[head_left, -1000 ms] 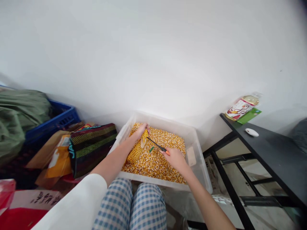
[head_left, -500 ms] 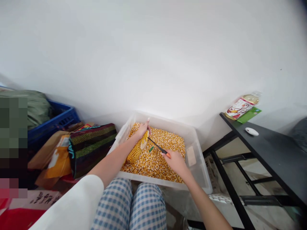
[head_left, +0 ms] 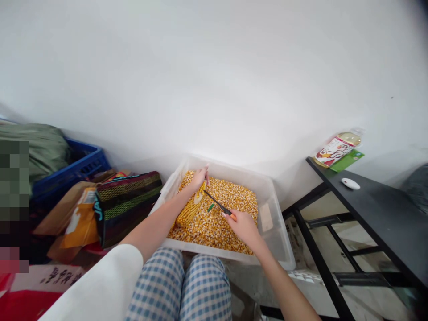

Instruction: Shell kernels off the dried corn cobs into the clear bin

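My left hand is closed around a yellow corn cob with a pale bare patch, over the left side of a translucent plastic bin. In my right hand is a screwdriver with a thin dark shaft and a black and orange handle. Its tip points up and left, at the edge of the cob; whether it touches cannot be told. Loose corn kernels fill much of the bin. More cobs lie under my left forearm, and a small green piece rests on the kernels.
To the right stands a black table bearing an oil bottle, a green packet and a white mouse-shaped object. On the left are a striped mesh bag, cardboard and a blue crate. A white wall rises behind.
The screwdriver tip has shifted slightly left and up, and the cob has turned a little in my left hand. Both hands keep their grips.
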A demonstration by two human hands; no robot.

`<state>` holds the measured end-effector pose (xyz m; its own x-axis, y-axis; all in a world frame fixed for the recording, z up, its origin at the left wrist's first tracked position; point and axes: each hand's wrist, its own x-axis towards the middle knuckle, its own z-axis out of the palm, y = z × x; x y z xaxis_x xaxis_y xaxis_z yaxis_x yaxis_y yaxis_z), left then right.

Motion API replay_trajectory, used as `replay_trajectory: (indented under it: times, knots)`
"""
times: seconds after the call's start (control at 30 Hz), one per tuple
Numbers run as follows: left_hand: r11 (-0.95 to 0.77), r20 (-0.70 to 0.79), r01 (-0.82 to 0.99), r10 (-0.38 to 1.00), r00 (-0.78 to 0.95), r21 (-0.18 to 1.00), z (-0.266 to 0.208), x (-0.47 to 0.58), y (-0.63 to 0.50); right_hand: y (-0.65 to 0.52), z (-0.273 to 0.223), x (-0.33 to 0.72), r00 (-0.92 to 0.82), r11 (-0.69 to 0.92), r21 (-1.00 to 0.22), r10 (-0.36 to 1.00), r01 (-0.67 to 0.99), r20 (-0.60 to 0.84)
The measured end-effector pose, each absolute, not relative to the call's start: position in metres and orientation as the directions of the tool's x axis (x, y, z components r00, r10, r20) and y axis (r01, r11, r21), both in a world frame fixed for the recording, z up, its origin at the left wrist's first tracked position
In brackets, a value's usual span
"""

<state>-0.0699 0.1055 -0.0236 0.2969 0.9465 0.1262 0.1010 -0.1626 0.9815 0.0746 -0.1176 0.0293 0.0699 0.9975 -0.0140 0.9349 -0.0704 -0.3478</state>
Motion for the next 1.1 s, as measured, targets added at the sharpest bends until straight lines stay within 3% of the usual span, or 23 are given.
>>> replay_trajectory:
  times: [0.2,0.5,1.1]
  knots:
    - [-0.125,0.087,0.136,0.962,0.26,0.983,-0.0185,-0.0687,0.1006,-0.1199,0.0264,0.0705,0.095,-0.095,-0.315,0.995,0.944,-0.017]
    - [-0.111,0.073,0.132,0.962,0.263,0.985,-0.0204,-0.0686,0.102,-0.122,0.0289,0.0654,0.096,-0.103,-0.377,0.995,0.921,-0.037]
    - [-0.145,0.095,0.182,0.962,0.258,0.972,-0.0223,-0.0679,0.1022,-0.1233,0.0282,0.0656,0.121,-0.133,-0.383,0.991,0.914,-0.054]
